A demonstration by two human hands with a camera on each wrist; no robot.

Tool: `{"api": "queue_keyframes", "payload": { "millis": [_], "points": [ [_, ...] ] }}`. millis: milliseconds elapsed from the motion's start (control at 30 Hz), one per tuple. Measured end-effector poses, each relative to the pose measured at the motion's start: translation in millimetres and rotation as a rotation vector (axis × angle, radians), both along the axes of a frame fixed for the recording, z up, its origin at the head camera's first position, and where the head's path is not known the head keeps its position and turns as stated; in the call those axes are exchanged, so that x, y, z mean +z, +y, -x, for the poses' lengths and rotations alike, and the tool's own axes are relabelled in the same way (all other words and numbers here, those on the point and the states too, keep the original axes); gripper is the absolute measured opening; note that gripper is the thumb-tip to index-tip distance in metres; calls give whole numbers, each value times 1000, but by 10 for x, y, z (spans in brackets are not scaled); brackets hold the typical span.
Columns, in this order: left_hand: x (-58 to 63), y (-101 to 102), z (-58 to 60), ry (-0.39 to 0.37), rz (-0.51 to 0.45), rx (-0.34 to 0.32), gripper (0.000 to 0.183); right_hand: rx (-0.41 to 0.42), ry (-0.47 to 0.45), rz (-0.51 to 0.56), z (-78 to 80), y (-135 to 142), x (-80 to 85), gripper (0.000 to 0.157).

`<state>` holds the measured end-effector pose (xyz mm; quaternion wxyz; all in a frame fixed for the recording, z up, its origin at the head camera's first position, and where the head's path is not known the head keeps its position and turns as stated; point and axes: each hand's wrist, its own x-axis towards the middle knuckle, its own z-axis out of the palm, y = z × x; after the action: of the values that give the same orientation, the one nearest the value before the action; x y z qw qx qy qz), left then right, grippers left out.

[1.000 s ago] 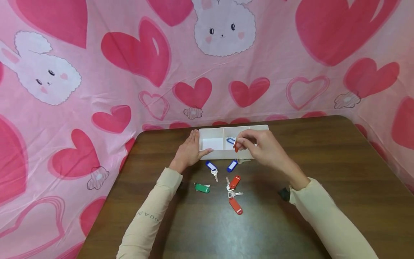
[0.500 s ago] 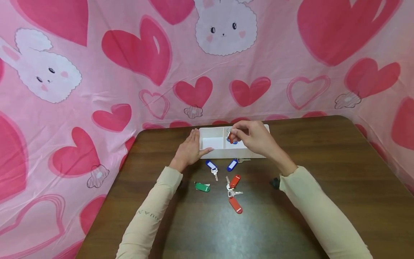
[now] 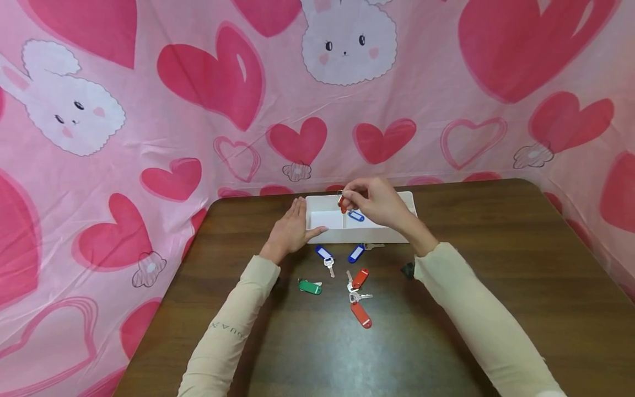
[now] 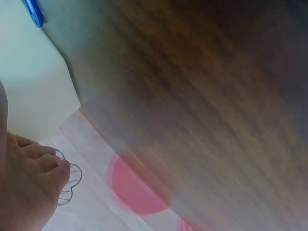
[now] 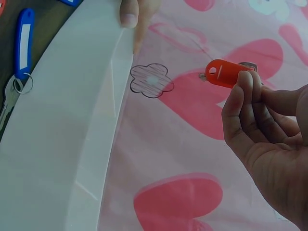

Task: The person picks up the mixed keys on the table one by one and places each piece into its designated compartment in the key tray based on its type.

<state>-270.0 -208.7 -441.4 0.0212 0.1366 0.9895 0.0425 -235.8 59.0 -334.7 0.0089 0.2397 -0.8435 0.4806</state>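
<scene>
A white divided tray [image 3: 357,236] lies near the table's far edge. My left hand [image 3: 289,229] rests against its left end, fingers straight and thumb reaching over the front rim. Above the tray, close to the divider beside the left compartment, my right hand [image 3: 381,203] pinches a red key tag [image 3: 342,204]. In the right wrist view that tag [image 5: 221,72] sticks out from between thumb and fingertips, with bits of metal at its ends. A blue key tag [image 3: 355,215] lies in the compartment right of the divider. My right hand hides part of the tray's right side.
In front of the tray lie two blue-tagged keys, one blue tag [image 3: 324,252] left and another blue tag [image 3: 356,253] right. Nearer are a green tag [image 3: 310,287] and two red tags, an upper red tag [image 3: 360,278] and a lower red tag [image 3: 361,315]. A pink curtain [image 3: 426,154] hangs behind.
My right hand has moved left and slightly away from me with the red key tag, from over the middle compartment to beside the divider. My left hand has stayed put.
</scene>
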Motion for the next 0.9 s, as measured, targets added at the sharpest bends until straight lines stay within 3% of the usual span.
{"api": "queue_keyframes", "payload": {
  "millis": [233, 500, 900],
  "points": [
    [22, -20, -3, 5, 8, -2, 114, 6, -48, 14, 77, -89, 24, 18],
    [49, -19, -10, 13, 16, -19, 114, 20, -44, 1, 190, -178, 51, 19],
    [7, -22, 15, 28, 51, -41, 113, 43, -115, -32, 405, -318, 5, 18]
  ]
}}
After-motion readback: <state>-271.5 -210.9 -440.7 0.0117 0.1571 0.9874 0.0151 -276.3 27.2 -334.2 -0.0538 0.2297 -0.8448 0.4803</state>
